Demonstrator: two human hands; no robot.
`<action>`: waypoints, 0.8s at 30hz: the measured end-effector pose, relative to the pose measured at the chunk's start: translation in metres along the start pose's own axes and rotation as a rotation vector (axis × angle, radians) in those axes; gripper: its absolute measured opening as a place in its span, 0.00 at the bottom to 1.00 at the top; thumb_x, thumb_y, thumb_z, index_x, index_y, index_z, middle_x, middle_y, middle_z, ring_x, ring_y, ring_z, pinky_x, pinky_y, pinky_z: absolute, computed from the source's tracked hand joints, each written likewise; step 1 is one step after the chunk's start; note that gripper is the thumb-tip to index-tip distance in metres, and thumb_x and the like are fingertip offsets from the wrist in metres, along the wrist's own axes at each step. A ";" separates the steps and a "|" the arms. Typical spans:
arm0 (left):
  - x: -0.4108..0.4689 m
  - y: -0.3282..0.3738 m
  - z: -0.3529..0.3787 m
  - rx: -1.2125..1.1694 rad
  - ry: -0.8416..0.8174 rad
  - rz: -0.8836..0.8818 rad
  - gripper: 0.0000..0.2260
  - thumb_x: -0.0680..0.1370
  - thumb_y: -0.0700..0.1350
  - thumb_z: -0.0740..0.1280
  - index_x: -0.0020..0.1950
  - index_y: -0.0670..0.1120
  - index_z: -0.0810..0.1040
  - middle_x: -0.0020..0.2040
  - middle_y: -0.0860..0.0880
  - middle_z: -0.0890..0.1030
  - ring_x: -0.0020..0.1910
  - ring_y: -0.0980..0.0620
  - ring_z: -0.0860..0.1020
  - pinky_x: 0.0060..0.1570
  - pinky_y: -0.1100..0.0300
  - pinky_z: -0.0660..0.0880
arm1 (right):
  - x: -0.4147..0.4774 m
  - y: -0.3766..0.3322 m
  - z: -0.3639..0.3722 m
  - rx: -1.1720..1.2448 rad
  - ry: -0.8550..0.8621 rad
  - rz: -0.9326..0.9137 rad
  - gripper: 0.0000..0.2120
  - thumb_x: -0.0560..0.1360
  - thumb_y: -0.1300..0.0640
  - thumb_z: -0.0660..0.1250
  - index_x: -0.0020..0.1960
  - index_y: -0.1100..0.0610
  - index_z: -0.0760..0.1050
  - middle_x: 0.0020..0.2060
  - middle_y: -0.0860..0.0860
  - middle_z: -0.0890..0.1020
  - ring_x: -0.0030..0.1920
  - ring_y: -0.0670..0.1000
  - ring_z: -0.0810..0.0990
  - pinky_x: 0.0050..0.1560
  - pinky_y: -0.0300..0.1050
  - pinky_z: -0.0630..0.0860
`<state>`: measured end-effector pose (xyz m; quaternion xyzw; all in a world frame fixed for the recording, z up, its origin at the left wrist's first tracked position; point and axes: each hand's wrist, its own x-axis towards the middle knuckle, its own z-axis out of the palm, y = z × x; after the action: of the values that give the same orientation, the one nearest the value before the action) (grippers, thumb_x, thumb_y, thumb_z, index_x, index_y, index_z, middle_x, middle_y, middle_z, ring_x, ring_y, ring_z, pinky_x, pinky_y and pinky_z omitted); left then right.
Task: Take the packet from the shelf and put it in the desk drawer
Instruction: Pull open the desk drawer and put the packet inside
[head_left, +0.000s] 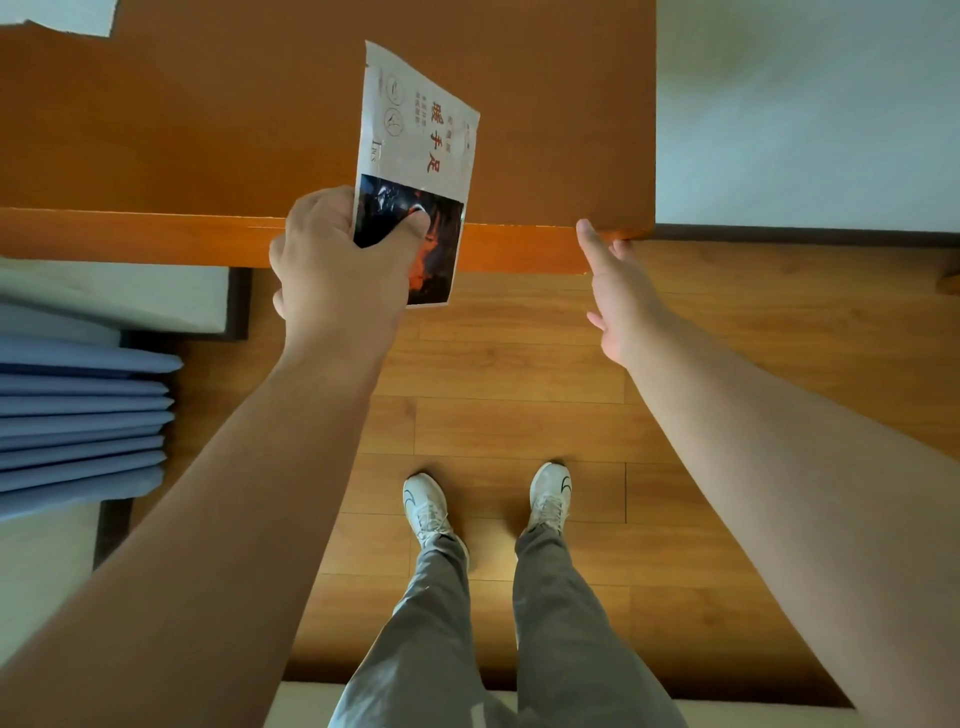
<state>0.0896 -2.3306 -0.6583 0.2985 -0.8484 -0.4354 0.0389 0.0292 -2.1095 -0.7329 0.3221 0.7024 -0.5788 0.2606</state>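
Note:
The packet (421, 140) is flat and white with red characters and a dark, orange-flamed picture at its lower end. My left hand (337, 265) grips it by that lower corner and holds it above the front edge of the orange wooden desk (208, 130). My right hand (615, 291) is at the desk's front right corner, thumb on the top edge and fingers curled under the front panel (519, 249). The drawer front looks flush with the desk; no open drawer shows.
Wooden floor (519, 405) lies below, with my two white shoes (426, 504) and grey trousers. Blue curtain folds (78, 415) hang at the left. A white wall (805, 104) rises right of the desk. White paper (57, 15) lies at the desk's far left corner.

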 end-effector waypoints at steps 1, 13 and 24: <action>0.001 -0.001 0.000 0.004 -0.008 0.000 0.20 0.67 0.72 0.66 0.52 0.64 0.81 0.60 0.57 0.85 0.61 0.44 0.83 0.55 0.37 0.80 | 0.002 0.003 0.000 -0.017 -0.003 -0.030 0.45 0.73 0.27 0.63 0.83 0.43 0.53 0.82 0.48 0.62 0.79 0.56 0.65 0.75 0.65 0.66; 0.001 -0.006 0.010 0.003 -0.035 -0.005 0.17 0.68 0.72 0.66 0.51 0.67 0.80 0.59 0.59 0.85 0.61 0.43 0.82 0.55 0.37 0.80 | 0.006 0.011 -0.002 -0.081 0.022 -0.082 0.45 0.73 0.27 0.63 0.82 0.45 0.54 0.83 0.47 0.61 0.80 0.56 0.64 0.73 0.64 0.65; -0.006 -0.010 0.018 -0.014 -0.034 -0.013 0.22 0.68 0.72 0.65 0.55 0.63 0.81 0.59 0.57 0.85 0.63 0.43 0.81 0.56 0.36 0.79 | 0.002 0.026 -0.006 -0.195 0.167 -0.105 0.31 0.80 0.34 0.58 0.76 0.51 0.64 0.70 0.51 0.75 0.61 0.51 0.76 0.53 0.48 0.72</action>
<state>0.0935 -2.3192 -0.6754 0.2963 -0.8439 -0.4467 0.0235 0.0474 -2.1004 -0.7501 0.3050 0.7903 -0.4920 0.2007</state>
